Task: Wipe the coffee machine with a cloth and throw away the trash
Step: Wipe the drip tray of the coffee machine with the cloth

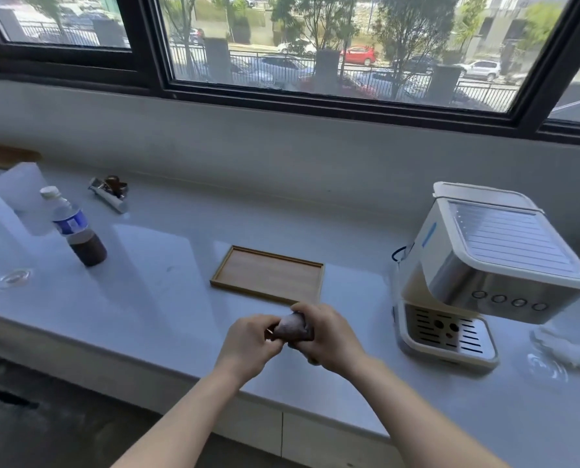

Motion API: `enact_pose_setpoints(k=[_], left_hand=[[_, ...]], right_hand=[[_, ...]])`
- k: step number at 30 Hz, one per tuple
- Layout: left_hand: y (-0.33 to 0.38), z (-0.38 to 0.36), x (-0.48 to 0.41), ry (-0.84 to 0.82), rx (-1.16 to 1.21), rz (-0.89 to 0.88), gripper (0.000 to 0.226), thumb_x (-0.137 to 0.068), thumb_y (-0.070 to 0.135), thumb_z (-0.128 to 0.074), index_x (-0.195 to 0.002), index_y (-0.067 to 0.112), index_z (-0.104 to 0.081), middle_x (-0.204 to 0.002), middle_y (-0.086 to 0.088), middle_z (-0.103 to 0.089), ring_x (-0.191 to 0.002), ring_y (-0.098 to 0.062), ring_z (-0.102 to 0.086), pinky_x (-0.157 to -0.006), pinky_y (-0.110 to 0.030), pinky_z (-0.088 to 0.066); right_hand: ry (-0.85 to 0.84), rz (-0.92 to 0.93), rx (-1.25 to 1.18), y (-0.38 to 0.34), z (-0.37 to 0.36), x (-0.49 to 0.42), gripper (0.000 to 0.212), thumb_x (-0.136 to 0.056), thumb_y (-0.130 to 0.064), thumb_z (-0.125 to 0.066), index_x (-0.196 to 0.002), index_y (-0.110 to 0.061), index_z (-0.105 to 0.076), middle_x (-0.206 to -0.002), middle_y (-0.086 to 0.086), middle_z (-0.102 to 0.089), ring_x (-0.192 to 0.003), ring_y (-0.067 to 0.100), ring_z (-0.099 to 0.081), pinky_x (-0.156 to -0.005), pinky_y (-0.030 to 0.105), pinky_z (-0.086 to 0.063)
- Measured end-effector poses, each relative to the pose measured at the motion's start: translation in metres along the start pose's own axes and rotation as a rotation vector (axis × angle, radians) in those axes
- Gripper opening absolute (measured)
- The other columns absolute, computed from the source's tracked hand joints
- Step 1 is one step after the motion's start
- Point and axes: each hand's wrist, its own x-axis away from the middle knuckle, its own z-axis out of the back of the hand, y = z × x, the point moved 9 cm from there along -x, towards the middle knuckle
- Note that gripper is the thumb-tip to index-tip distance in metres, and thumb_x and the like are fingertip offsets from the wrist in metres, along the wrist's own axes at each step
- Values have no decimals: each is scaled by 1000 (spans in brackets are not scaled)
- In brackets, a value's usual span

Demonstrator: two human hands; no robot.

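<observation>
A small grey-brown cloth (293, 327) is bunched between both hands above the front of the white counter (167, 251). My left hand (248, 344) pinches its left side and my right hand (327, 336) wraps over its right side. The white and steel coffee machine (484, 268) stands on the counter to the right of my hands, its drip tray (445, 336) facing me. Crumpled white paper (565, 347) lies on the counter right of the machine.
A wooden tray (268, 275) lies just behind my hands. At the left stand a plastic bottle of dark liquid (75, 228), a clear glass (13, 276) and white boxes (15, 190). A portafilter-like tool (111, 192) lies near the wall under the window.
</observation>
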Motion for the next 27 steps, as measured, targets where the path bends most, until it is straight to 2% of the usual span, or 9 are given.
enact_pose_setpoints(k=[1,4,6,9,12,17,21,24,27], left_hand=[[-7,1,-5,-16,-26,2,10,-75,20,-70,-80,27,-66,-69,14,-60,-64,-5,-54,-58,-20,-38],[-27,0,-15,-65,-80,15,11,-78,23,-69,-89,24,-69,-81,9,-67,-73,-8,-58,-65,-25,-46],[-40,-1,-20,-90,-99,24,11,-78,24,-67,-89,23,-69,-82,8,-67,-76,-10,-58,-68,-27,-48],[-54,-4,-27,-122,-124,40,10,-77,26,-64,-86,23,-66,-83,7,-66,-78,-12,-59,-72,-34,-50],[-62,-10,-30,-161,-190,55,11,-75,31,-61,-83,23,-61,-82,7,-63,-77,-14,-57,-68,-34,-49],[-71,-21,-26,-221,-295,93,16,-78,34,-62,-85,26,-51,-91,5,-56,-80,-19,-57,-62,-31,-38],[-76,-24,-25,-231,-305,100,19,-81,33,-61,-92,21,-51,-101,2,-48,-77,-18,-50,-63,-30,-36],[-77,-27,-23,-260,-352,115,21,-82,31,-59,-97,19,-50,-105,0,-49,-86,-21,-53,-64,-31,-39],[-74,-28,-21,-281,-382,138,29,-82,28,-57,-108,19,-48,-110,-1,-49,-94,-22,-53,-68,-33,-46]], right_hand=[[-5,-6,24,-1,-6,-6,53,-73,-23,-79,-122,-23,-58,-95,-13,-50,-86,14,-52,-59,7,-38],[-36,-27,84,-3,-23,-20,55,-74,-27,-77,-125,-19,-58,-110,-2,-62,-103,21,-53,-79,19,-39],[-53,-56,94,-2,-33,-26,57,-76,-29,-77,-128,-19,-56,-116,1,-62,-109,21,-51,-84,23,-41],[-71,-73,137,-1,-45,-32,56,-77,-33,-75,-128,-21,-54,-115,0,-60,-108,20,-49,-85,26,-43],[-103,-50,232,-1,-57,-36,54,-78,-34,-74,-126,-19,-54,-112,4,-58,-103,25,-48,-85,32,-43],[-185,-65,326,4,-76,-33,49,-80,-29,-70,-123,-16,-53,-113,6,-54,-107,28,-48,-84,38,-46],[-228,-146,388,13,-81,-26,65,-79,-27,-66,-139,-24,-41,-124,2,-51,-109,28,-45,-83,39,-48],[-253,-190,414,17,-85,-21,77,-77,-23,-61,-147,-27,-29,-131,2,-46,-112,29,-42,-80,41,-49],[-251,-238,414,20,-85,-17,80,-78,-25,-58,-149,-29,-22,-136,3,-41,-117,30,-40,-83,42,-50]])
